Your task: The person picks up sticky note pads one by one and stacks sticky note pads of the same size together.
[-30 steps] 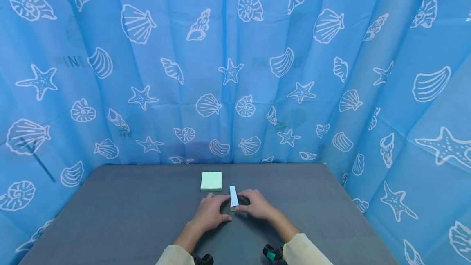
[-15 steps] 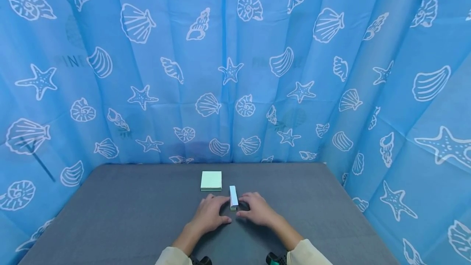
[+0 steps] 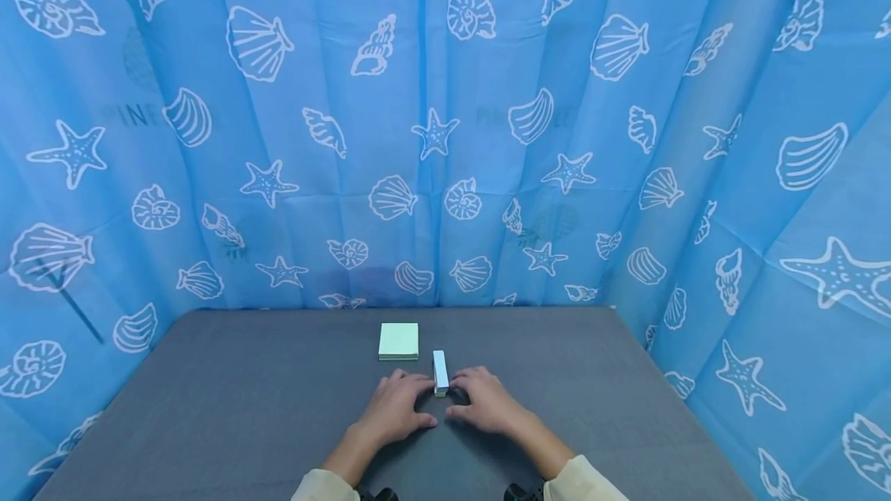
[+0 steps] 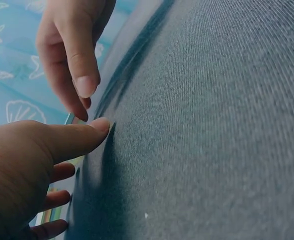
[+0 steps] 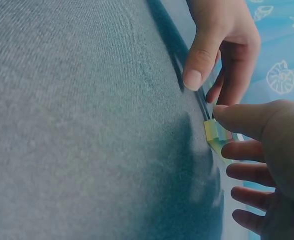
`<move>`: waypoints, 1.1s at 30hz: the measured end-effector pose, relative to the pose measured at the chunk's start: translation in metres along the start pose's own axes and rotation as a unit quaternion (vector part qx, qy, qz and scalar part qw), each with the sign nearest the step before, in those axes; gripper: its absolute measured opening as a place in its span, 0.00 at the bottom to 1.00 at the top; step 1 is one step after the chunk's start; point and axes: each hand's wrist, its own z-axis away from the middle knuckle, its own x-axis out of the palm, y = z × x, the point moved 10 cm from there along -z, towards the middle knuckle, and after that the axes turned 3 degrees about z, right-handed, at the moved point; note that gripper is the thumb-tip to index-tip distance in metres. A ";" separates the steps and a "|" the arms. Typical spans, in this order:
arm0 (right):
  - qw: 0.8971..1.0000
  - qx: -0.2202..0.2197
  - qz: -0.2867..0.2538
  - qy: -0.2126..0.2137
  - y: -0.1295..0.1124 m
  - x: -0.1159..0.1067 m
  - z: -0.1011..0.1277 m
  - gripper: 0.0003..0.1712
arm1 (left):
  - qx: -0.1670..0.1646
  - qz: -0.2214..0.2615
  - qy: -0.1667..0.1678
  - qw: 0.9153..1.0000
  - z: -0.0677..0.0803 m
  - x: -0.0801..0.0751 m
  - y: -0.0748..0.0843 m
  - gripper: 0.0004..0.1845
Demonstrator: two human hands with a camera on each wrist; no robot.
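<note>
A narrow stack of coloured paper strips (image 3: 441,372), like sticky-note strips, lies on the grey table with a pale blue one on top. In the right wrist view the strips' ends (image 5: 217,131) show yellow, green, blue and pink. My left hand (image 3: 395,406) rests along the left side of this stack, forefinger tip right at its edge and thumb apart from it. On the other side my right hand (image 3: 490,400) has its fingertips close to the stack's right edge, thumb pointing toward the left thumb. Neither hand grips anything; the fingers bend loosely.
Behind the left hand sits a square stack of pale green paper notes (image 3: 399,340). The grey cloth-covered table (image 3: 257,400) reaches back to a blue curtain (image 3: 431,138) with white shell prints, which also stands along the sides.
My right thumb has come away from the near end of the narrow stack, and the hand sits slightly lower. The stack's top strips look more evenly aligned. My left hand has hardly moved.
</note>
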 end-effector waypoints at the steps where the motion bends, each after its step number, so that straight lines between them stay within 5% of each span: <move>1: 1.000 0.001 -0.001 -0.001 0.001 0.000 0.000 0.24 | -0.001 -0.001 -0.001 1.000 0.000 0.000 0.000 0.31; 26: 1.000 0.007 -0.009 -0.016 0.001 0.003 -0.001 0.20 | -0.014 0.008 -0.026 1.000 -0.001 0.003 -0.006 0.27; 33: 1.000 -0.002 -0.008 -0.001 0.010 -0.010 -0.005 0.19 | -0.002 0.070 -0.021 0.997 -0.007 -0.008 -0.012 0.27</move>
